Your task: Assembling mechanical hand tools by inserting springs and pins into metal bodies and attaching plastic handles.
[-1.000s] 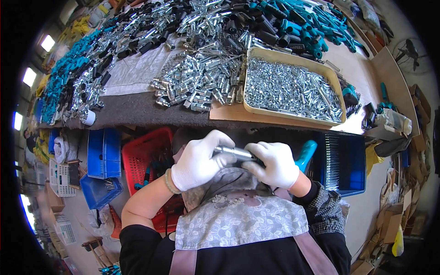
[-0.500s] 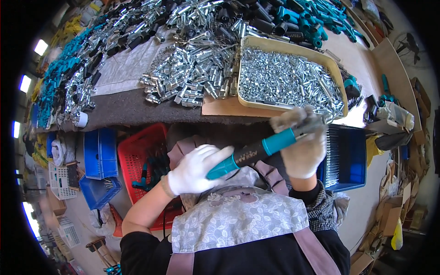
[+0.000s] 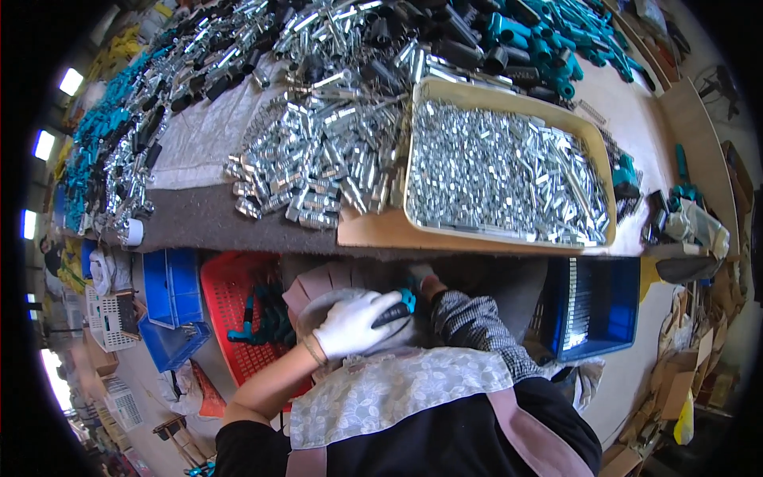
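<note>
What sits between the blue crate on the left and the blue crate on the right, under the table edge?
Head view: the red basket with teal-handled tools, then the person's lap, where the left hand grips a teal-and-black tool.

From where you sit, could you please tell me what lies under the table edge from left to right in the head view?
Blue crates → red basket → left hand on a teal-and-black handle → right sleeve → blue bin → cardboard boxes.
</note>
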